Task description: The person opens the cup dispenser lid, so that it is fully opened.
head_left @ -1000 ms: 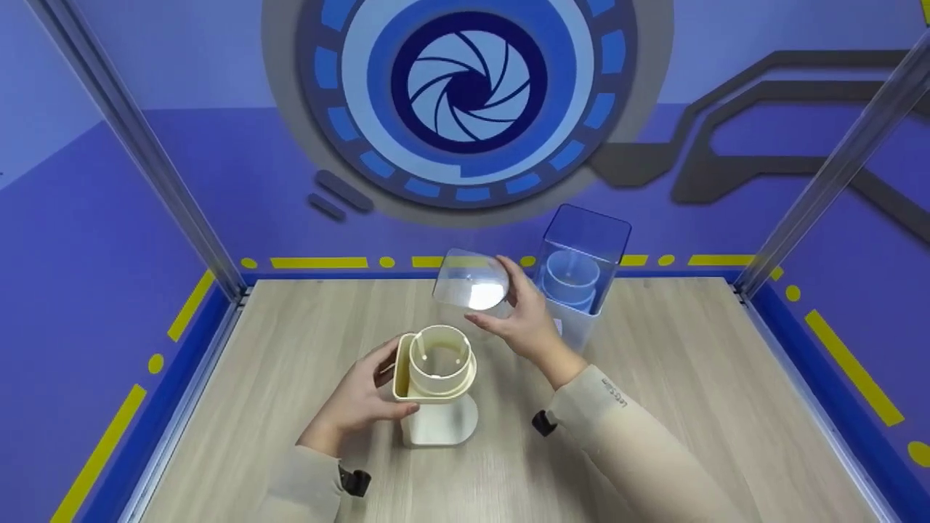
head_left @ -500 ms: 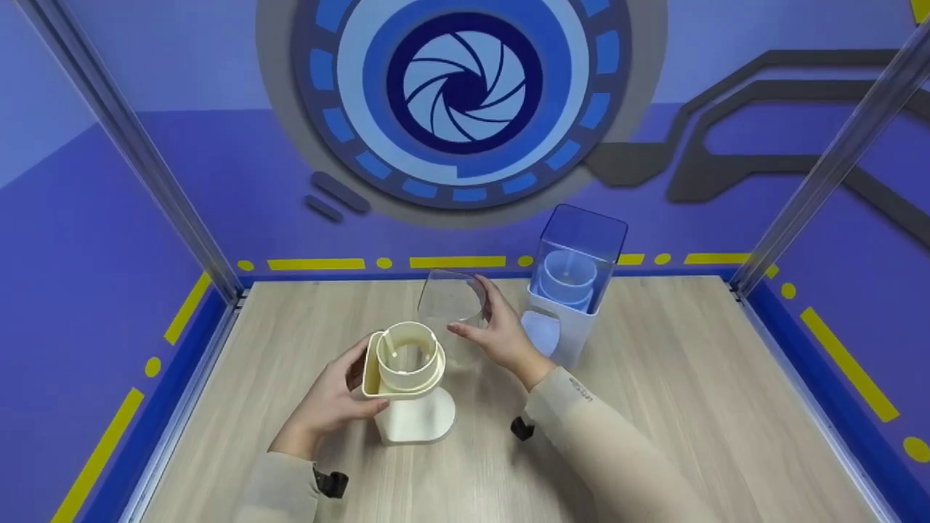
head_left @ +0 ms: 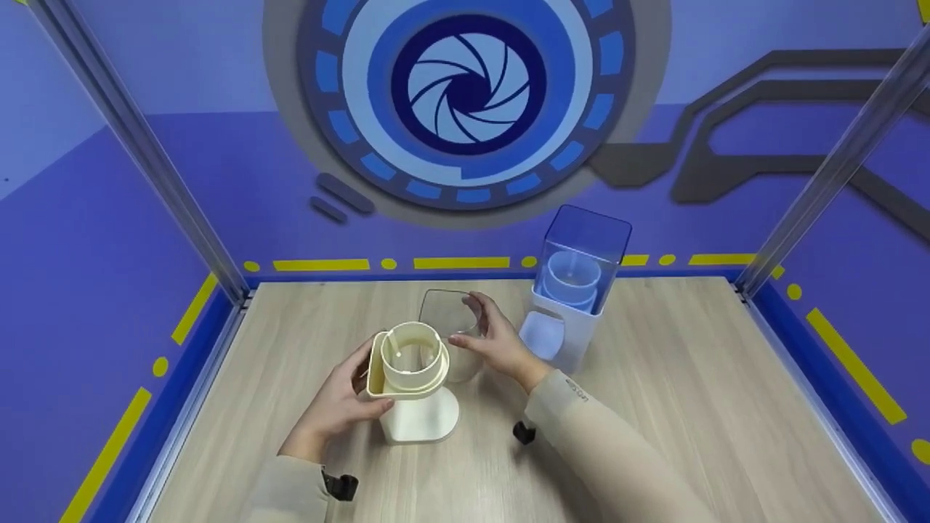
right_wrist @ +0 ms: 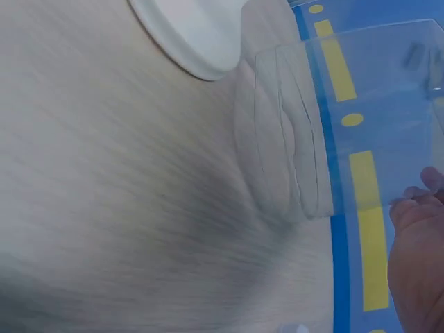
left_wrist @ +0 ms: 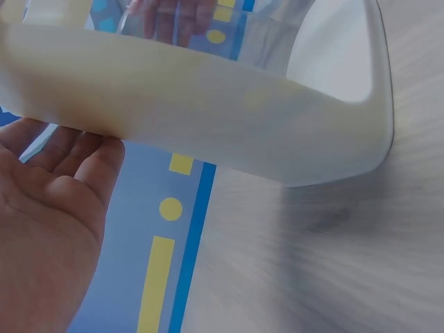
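My left hand [head_left: 336, 403] grips a cream dispenser [head_left: 413, 379] by its upper left side, thumb at the front and fingers behind. A round cup-like ring tops its D-shaped upper part, with a flat rounded foot [head_left: 438, 414] below. In the left wrist view, fingers [left_wrist: 89, 156] lie against the pale body [left_wrist: 229, 118]. My right hand [head_left: 505, 347] holds a clear, box-like plastic cover [head_left: 442, 311] just behind and right of the dispenser. The right wrist view shows that cover [right_wrist: 374, 76] apart from the dispenser's white foot [right_wrist: 201, 35].
A blue dispenser [head_left: 581, 328] with a transparent blue cover [head_left: 587, 231] stands at the back right, close to my right hand. Blue-purple panels enclose the wooden table [head_left: 697, 407] at the back and sides. Metal posts [head_left: 821, 174] rise at the rear corners.
My right hand has brought the clear cover lower and slightly left, nearer the table. The cream dispenser and my left hand have shifted a little left. The blue dispenser stays put.
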Tool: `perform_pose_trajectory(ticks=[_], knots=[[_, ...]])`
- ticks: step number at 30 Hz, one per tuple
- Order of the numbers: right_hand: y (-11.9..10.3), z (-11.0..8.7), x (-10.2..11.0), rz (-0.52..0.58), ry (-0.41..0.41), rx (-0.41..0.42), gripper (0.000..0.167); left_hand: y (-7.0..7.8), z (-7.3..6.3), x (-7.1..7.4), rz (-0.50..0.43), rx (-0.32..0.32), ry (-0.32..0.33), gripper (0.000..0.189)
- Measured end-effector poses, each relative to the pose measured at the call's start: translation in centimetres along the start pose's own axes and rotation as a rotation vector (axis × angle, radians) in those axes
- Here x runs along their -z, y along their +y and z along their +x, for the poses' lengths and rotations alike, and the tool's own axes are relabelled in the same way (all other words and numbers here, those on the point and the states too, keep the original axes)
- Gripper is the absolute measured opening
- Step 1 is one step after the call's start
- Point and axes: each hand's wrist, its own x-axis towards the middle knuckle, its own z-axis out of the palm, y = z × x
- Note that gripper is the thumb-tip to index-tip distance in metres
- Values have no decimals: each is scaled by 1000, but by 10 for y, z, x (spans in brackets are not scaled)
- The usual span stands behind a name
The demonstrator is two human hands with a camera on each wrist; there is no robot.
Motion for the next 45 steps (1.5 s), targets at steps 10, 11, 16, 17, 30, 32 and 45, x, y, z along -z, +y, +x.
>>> perform_pose_trajectory(ticks=[10, 11, 16, 17, 30, 32, 45], knots=[[-5, -2, 2, -117, -21, -62, 103, -4, -4, -2, -33, 17, 14, 115], [-6, -2, 3, -147, -14, -75, 103, -4, -4, -3, -36, 13, 14, 115], [-8, 0, 6, -201, -11, -115, 105, -4, -5, -4, -61, 10, 15, 115], [-9, 1, 6, -201, -15, -118, 105, -3, -5, -4, -69, 10, 14, 115], [-12, 2, 9, -187, -32, -124, 102, -1, -5, -6, -70, 15, 20, 114], [-12, 3, 10, -191, -37, -127, 103, -1, -4, -6, -73, 17, 24, 113], [-22, -5, 13, -251, 16, -92, 116, 13, -10, -2, -15, 17, 35, 113]])
